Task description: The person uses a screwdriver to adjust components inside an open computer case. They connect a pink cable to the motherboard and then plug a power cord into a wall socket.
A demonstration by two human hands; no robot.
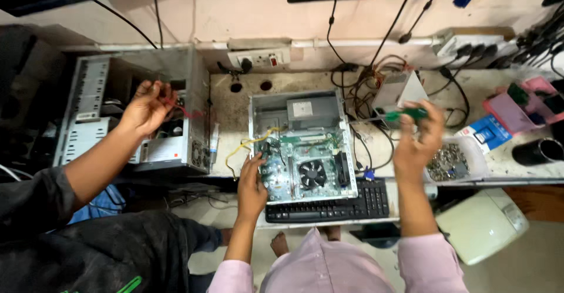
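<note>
Open computer case [302, 146]: green board, black fan; left hand [251, 184] on it.

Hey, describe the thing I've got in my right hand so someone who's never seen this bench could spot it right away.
Start at the open computer case lying flat in the middle of the bench, above the black keyboard. Just right of it, the right hand holds up a short tool with a green handle. It is raised above the tray of small metal parts.

a pc repair workshop: two opened computer cases [302, 146] [141, 114] on a stained bench [235, 108], tangled cables [367, 78], tub of screws [449, 161], power strip [258, 58].
</note>
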